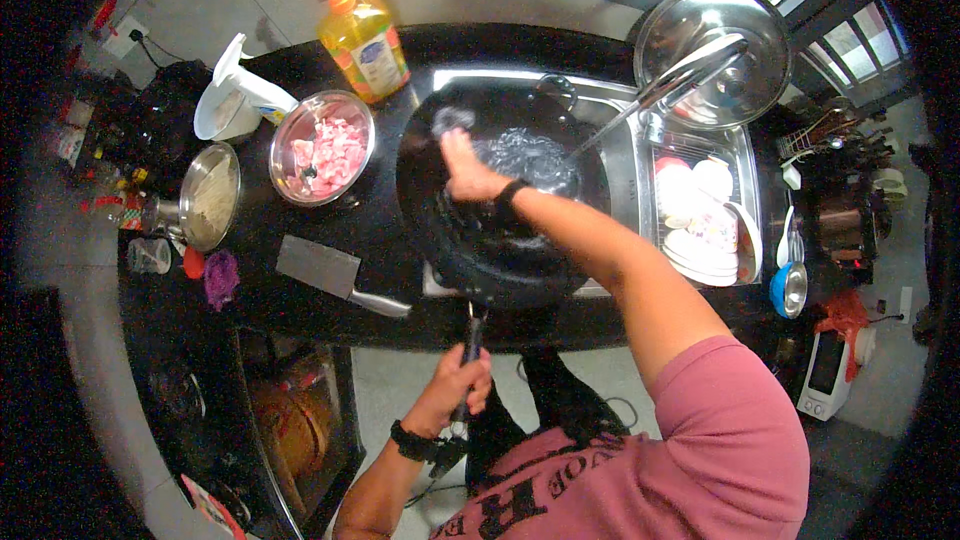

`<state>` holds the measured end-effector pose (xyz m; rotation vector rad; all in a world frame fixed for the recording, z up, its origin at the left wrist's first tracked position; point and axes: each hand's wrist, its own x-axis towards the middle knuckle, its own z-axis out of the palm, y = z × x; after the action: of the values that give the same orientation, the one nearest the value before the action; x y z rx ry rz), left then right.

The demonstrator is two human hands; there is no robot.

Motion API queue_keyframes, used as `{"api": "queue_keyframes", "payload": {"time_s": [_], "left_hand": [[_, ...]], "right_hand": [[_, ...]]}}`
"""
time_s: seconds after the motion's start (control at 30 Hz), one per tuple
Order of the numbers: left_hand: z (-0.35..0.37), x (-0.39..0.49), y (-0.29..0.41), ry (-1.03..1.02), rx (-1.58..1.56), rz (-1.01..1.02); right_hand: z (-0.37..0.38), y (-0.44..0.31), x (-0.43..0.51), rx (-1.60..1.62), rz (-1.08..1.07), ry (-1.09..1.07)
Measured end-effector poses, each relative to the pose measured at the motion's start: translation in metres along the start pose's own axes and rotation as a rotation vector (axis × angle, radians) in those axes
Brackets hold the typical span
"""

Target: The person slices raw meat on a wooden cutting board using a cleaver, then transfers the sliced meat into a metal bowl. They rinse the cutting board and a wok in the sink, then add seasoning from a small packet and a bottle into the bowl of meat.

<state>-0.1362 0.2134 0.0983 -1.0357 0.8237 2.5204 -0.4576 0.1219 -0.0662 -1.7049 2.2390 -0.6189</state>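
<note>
A large black wok (427, 232) rests over the sink, with water running into it from the chrome faucet (645, 101). My left hand (461, 382) grips the wok's long dark handle (472, 334) near the counter's front edge. Inside the wok, at its upper left wall, my right hand (472, 169) presses a greyish scrubber (454, 120), blurred and possibly steel wool. Churning water (525, 154) fills the middle of the wok, right of that hand.
Left of the wok are a bowl of cut raw meat (330, 154), a cleaver (319, 266) and a yellow dish-soap bottle (364, 49). Several dishes (701, 240) fill the right basin. A glass lid (712, 15) leans behind the faucet. A metal bowl (210, 199) stands farther left.
</note>
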Motion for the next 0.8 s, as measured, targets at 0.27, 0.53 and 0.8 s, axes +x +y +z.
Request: {"api": "queue_keyframes", "payload": {"time_s": [0.27,0.53,0.8], "left_hand": [[-0.002,-0.006,0.003,0.003,-0.025,0.012],[0.005,-0.007,0.002,-0.013,-0.038,0.057],[0.037,-0.027,0.007,0.105,0.134,0.105]], "right_hand": [[-0.011,0.080,-0.081,-0.047,0.525,-0.259],[-0.014,0.047,-0.187,0.007,0.311,-0.634],[-0.072,0.001,-0.245,0.452,0.058,-0.468]]}}
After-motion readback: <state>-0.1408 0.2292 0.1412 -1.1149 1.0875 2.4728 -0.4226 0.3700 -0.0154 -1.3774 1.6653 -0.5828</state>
